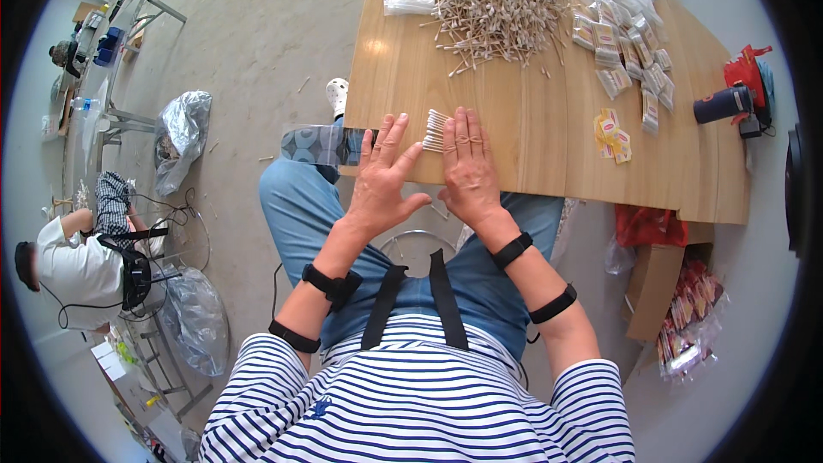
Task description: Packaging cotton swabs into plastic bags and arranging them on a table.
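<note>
And there's the small row of cotton swabs (435,131), lying on the wooden table (549,154) by its near edge, between two open hands: the left hand (383,180), fingers straight and spread, forefinger just beside the row, the right hand (469,167) flat, fingers extended, close along the other side; beyond, a great heap of loose swabs (501,4), yellow cards (611,135) off right
</note>
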Action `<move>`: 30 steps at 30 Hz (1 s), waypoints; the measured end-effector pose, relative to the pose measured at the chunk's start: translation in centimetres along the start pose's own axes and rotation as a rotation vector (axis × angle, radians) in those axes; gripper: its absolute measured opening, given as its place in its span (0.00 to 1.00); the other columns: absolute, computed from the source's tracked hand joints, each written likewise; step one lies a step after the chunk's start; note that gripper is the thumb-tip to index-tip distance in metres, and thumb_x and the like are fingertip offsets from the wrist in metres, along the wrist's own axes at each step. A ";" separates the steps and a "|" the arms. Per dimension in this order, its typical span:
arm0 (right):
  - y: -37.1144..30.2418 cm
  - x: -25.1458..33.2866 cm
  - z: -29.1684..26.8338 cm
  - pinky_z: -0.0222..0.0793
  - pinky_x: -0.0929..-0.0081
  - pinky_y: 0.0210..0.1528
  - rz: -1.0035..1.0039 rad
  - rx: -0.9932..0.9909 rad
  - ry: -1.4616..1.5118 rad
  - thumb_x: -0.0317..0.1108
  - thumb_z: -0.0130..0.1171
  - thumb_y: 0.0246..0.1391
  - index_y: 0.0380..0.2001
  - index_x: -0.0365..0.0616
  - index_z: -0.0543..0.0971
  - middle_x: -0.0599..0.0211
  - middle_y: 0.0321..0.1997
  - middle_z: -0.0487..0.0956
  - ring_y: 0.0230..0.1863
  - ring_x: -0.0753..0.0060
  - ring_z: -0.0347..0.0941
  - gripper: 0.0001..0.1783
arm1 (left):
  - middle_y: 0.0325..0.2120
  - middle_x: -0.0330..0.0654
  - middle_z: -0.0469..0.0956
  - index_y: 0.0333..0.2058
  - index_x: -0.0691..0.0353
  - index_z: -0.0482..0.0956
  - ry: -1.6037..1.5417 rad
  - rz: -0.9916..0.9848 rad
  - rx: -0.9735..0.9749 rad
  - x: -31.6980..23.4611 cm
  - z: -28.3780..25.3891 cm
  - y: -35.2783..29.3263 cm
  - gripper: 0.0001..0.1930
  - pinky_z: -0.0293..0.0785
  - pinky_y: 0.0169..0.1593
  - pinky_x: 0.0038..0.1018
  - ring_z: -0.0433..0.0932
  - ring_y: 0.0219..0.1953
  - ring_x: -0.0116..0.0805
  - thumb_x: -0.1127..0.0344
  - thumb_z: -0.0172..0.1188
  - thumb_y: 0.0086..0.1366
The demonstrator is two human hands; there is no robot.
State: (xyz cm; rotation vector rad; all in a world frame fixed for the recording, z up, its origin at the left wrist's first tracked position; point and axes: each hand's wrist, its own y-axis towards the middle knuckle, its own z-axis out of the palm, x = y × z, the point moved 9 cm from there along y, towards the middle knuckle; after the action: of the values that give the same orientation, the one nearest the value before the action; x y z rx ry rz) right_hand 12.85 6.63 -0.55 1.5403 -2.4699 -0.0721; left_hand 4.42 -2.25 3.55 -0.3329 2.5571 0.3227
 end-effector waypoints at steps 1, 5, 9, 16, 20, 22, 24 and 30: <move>0.0 0.0 -0.1 0.40 0.55 0.79 0.001 0.000 -0.002 0.35 0.76 0.29 0.71 0.28 0.51 0.40 0.77 0.49 0.79 0.42 0.42 0.66 | 0.72 0.52 0.53 0.57 0.62 0.76 -0.001 0.012 -0.011 -0.1 0.0 0.1 0.41 0.41 0.74 0.51 0.47 0.75 0.51 0.59 0.80 0.40; -0.1 0.0 0.0 0.40 0.55 0.79 0.007 -0.004 0.019 0.34 0.76 0.29 0.71 0.29 0.51 0.40 0.77 0.49 0.79 0.42 0.42 0.65 | 0.71 0.52 0.54 0.55 0.62 0.77 0.019 0.011 -0.009 0.0 0.3 0.1 0.41 0.41 0.74 0.51 0.47 0.75 0.51 0.58 0.80 0.40; -0.1 -0.1 0.0 0.40 0.55 0.79 0.017 0.005 0.011 0.34 0.76 0.30 0.70 0.29 0.52 0.41 0.77 0.50 0.79 0.42 0.42 0.64 | 0.71 0.51 0.55 0.55 0.62 0.76 0.039 0.007 0.012 -0.2 0.4 -0.2 0.41 0.41 0.74 0.52 0.48 0.75 0.51 0.57 0.80 0.40; 0.0 -0.1 -0.4 0.38 0.55 0.79 0.041 0.065 0.062 0.34 0.66 0.46 0.71 0.29 0.52 0.42 0.77 0.49 0.79 0.44 0.41 0.52 | 0.71 0.50 0.55 0.55 0.61 0.76 0.066 0.013 -0.024 -0.5 0.0 1.2 0.42 0.39 0.74 0.54 0.48 0.75 0.50 0.52 0.80 0.41; 0.1 0.0 -0.4 0.39 0.55 0.79 0.039 0.038 0.052 0.35 0.66 0.48 0.70 0.29 0.53 0.42 0.77 0.50 0.79 0.44 0.42 0.51 | 0.71 0.50 0.56 0.55 0.61 0.76 0.072 0.009 -0.004 0.0 0.8 1.2 0.42 0.39 0.74 0.54 0.48 0.75 0.50 0.51 0.80 0.41; 0.1 0.0 -0.4 0.39 0.55 0.79 0.038 0.037 0.049 0.35 0.65 0.48 0.70 0.29 0.53 0.42 0.77 0.50 0.79 0.44 0.42 0.50 | 0.71 0.49 0.57 0.55 0.60 0.77 0.085 0.016 -0.004 -0.1 0.8 1.2 0.42 0.39 0.74 0.54 0.48 0.75 0.49 0.50 0.80 0.41; 0.1 0.0 -0.3 0.39 0.55 0.79 0.034 0.055 -0.011 0.34 0.64 0.48 0.70 0.29 0.53 0.42 0.77 0.50 0.79 0.44 0.42 0.50 | 0.71 0.49 0.57 0.55 0.60 0.77 0.081 0.015 0.004 -0.2 0.8 0.8 0.42 0.39 0.74 0.55 0.48 0.75 0.49 0.50 0.80 0.40; 0.0 0.0 -0.2 0.38 0.56 0.80 0.031 0.025 0.024 0.35 0.65 0.48 0.70 0.29 0.52 0.43 0.77 0.50 0.79 0.45 0.42 0.51 | 0.71 0.52 0.56 0.56 0.61 0.76 0.073 0.014 -0.013 -0.1 0.4 1.6 0.43 0.37 0.73 0.56 0.47 0.75 0.50 0.45 0.78 0.42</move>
State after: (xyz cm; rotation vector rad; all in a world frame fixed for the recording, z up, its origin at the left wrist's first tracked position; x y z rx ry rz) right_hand 12.87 6.68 -0.32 1.5028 -2.4844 -0.0177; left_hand 4.19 -0.63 3.54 -0.3370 2.6307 0.3379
